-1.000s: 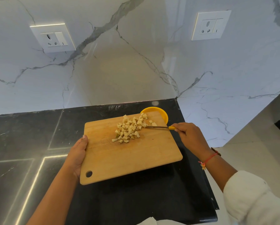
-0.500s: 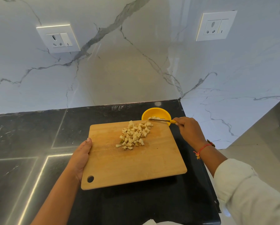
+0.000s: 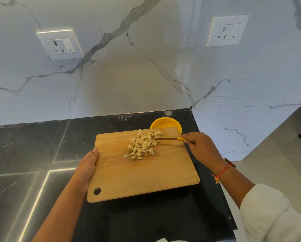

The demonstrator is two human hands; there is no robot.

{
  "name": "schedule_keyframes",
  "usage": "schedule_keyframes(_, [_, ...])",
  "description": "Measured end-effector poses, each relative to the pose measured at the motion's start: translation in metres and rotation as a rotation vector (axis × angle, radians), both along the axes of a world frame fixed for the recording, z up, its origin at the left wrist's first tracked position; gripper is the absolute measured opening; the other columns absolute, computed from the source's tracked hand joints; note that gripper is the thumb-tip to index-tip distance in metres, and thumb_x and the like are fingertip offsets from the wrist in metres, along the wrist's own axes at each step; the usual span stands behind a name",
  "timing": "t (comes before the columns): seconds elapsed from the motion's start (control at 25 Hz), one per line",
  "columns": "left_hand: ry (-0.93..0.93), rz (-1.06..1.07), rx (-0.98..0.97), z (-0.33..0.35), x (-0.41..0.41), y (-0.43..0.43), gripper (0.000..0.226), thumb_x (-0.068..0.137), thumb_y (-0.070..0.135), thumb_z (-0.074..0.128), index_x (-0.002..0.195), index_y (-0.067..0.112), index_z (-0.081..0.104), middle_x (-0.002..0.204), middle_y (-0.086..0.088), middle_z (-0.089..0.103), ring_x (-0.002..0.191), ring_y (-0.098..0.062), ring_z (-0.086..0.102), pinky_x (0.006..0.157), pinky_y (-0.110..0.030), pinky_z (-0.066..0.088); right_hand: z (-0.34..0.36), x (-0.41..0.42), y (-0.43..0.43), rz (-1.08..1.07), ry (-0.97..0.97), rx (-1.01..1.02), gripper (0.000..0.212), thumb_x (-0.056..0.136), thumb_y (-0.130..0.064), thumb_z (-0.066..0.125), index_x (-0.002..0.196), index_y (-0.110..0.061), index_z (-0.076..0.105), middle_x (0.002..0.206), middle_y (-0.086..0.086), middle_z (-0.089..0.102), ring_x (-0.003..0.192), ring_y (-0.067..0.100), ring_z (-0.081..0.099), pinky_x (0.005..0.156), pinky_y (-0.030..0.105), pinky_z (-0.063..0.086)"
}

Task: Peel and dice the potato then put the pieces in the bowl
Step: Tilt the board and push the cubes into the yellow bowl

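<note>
Two hands work: the left hand (image 3: pixel 87 169) grips the board (image 3: pixel 142 177) edge, keeping the potato pieces (image 3: pixel 142 145) at the far corner by the bowl (image 3: pixel 165 123) so the knife (image 3: pixel 165 139) can sweep them in; the right hand (image 3: pixel 201 147) has fingers closed on the handle. Earlier the blade reached over the bowl; now it rests on the heap

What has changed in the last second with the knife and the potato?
The right hand swept the knife out past the board over the bowl, then drew it back; the blade is against the right side of the potato pieces again. The left hand still holds the board's left edge, and most pieces remain on it.
</note>
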State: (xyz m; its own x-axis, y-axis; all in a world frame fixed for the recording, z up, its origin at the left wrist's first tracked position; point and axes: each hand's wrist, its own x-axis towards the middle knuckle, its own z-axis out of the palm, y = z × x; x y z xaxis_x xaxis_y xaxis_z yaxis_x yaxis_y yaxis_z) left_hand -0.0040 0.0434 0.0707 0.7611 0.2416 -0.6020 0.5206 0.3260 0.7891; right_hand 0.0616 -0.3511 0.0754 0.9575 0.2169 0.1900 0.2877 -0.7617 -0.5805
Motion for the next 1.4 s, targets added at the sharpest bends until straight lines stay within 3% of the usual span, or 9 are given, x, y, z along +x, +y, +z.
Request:
schedule_keyframes(0.08, [0.000,-0.005,0.000,0.001,0.001,-0.001,0.040,0.094,0.055,0.055,0.120,0.025,0.060,0.115,-0.020,0.069,0.103,-0.044,0.067,0.083,-0.070,0.051,-0.003,0.002,0.001,-0.017,0.010,-0.019,0.030,0.100,-0.018,0.055,0.128,-0.015,0.066,0.122,0.005,0.067,0.111,0.024,0.060,0.100,0.036,0.048])
schedule_keyframes(0.28, [-0.010,-0.030,0.000,0.004,-0.002,-0.003,0.042,0.094,0.054,0.056,0.121,0.022,0.060,0.115,-0.020,0.069,0.102,-0.044,0.068,0.082,-0.068,0.052,-0.012,0.011,0.000,-0.064,-0.065,0.020,0.025,0.098,-0.014,0.057,0.119,-0.012,0.070,0.106,0.006,0.072,0.094,0.021,0.065,0.082,0.012,0.041])
schedule_keyframes(0.36, [-0.015,-0.034,0.005,0.004,-0.003,-0.003,0.043,0.094,0.053,0.056,0.122,0.021,0.060,0.115,-0.021,0.069,0.102,-0.044,0.068,0.082,-0.067,0.053,-0.015,0.015,0.000,-0.086,-0.075,0.018,0.023,0.098,-0.013,0.057,0.116,-0.012,0.072,0.100,0.006,0.072,0.088,0.020,0.064,0.077,0.009,0.038])
schedule_keyframes(0.68, [-0.035,-0.049,0.019,0.005,-0.006,-0.003,0.041,0.095,0.054,0.055,0.119,0.022,0.062,0.103,-0.018,0.073,0.089,-0.039,0.072,0.070,-0.055,0.057,-0.004,0.026,0.002,-0.151,-0.102,0.024,0.023,0.101,-0.015,0.053,0.113,-0.012,0.072,0.089,0.006,0.069,0.081,0.020,0.062,0.072,0.024,0.049])
schedule_keyframes(0.8, [-0.043,-0.052,0.015,0.006,-0.005,-0.003,0.040,0.095,0.053,0.055,0.119,0.022,0.062,0.100,-0.017,0.074,0.087,-0.038,0.073,0.069,-0.054,0.057,0.000,0.016,0.004,-0.099,-0.090,0.050,0.025,0.099,-0.015,0.056,0.120,-0.012,0.070,0.102,0.005,0.072,0.090,0.018,0.063,0.081,0.019,0.045])
schedule_keyframes(0.92, [-0.040,-0.059,0.012,0.007,-0.003,-0.003,0.041,0.094,0.054,0.056,0.118,0.021,0.062,0.101,-0.018,0.074,0.087,-0.039,0.072,0.070,-0.055,0.057,0.000,0.014,0.008,-0.044,-0.048,0.015,0.028,0.100,-0.017,0.055,0.125,-0.014,0.068,0.111,0.005,0.071,0.099,0.020,0.063,0.091,0.029,0.050])
schedule_keyframes(1.12, [-0.040,-0.066,0.017,0.007,0.000,-0.005,0.039,0.093,0.053,0.057,0.116,0.022,0.064,0.099,-0.017,0.074,0.087,-0.039,0.073,0.070,-0.056,0.057,0.004,0.023,0.007,-0.137,-0.028,-0.007,0.027,0.101,-0.017,0.053,0.123,-0.011,0.068,0.111,0.009,0.071,0.100,0.025,0.064,0.095,0.036,0.051])
schedule_keyframes(1.28, [-0.030,-0.078,0.023,0.006,0.005,-0.008,0.040,0.093,0.054,0.057,0.118,0.023,0.063,0.109,-0.020,0.072,0.098,-0.043,0.070,0.081,-0.066,0.054,0.013,0.013,0.008,-0.125,-0.038,0.049,0.027,0.100,-0.017,0.055,0.123,-0.012,0.068,0.108,0.007,0.071,0.097,0.021,0.064,0.090,0.026,0.049])
schedule_keyframes(1.4, [-0.036,-0.079,0.023,0.007,0.010,-0.011,0.039,0.095,0.053,0.055,0.118,0.022,0.062,0.107,-0.019,0.072,0.095,-0.041,0.071,0.077,-0.061,0.056,0.017,-0.010,0.012,-0.064,-0.032,0.069,0.028,0.099,-0.019,0.057,0.124,-0.014,0.068,0.108,0.003,0.070,0.096,0.015,0.061,0.086,0.020,0.047])
